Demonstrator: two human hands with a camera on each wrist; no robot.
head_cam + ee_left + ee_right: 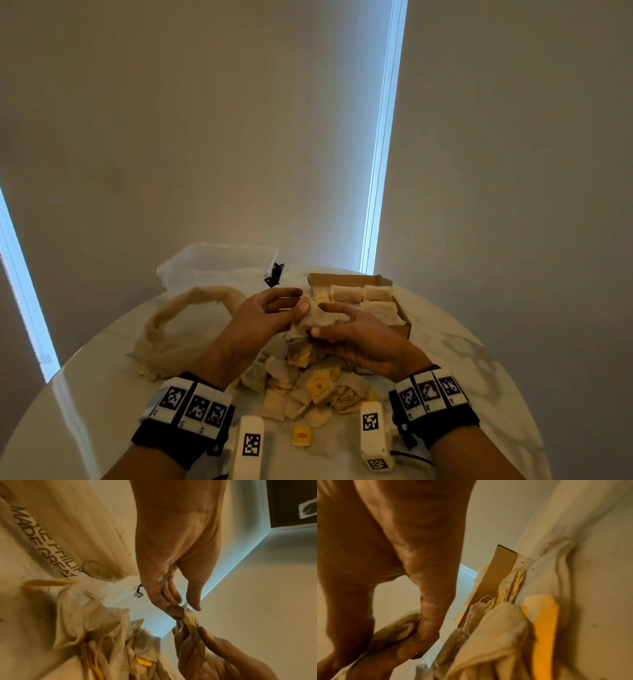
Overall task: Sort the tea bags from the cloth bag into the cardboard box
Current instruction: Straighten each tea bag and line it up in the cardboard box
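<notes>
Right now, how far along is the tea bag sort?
Done: the brown cardboard box holds neat rows of beige tea bags. In hand: left hand and right hand both pinch one crumpled tea bag. Left: a loose tea bag pile on the marble table; the beige cloth bag lies slack.

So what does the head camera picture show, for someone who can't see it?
Two hands, left hand and right hand, pinch one crumpled beige tea bag above a loose tea bag pile on a round white marble table, between limp cloth bag and brown cardboard box.
</notes>
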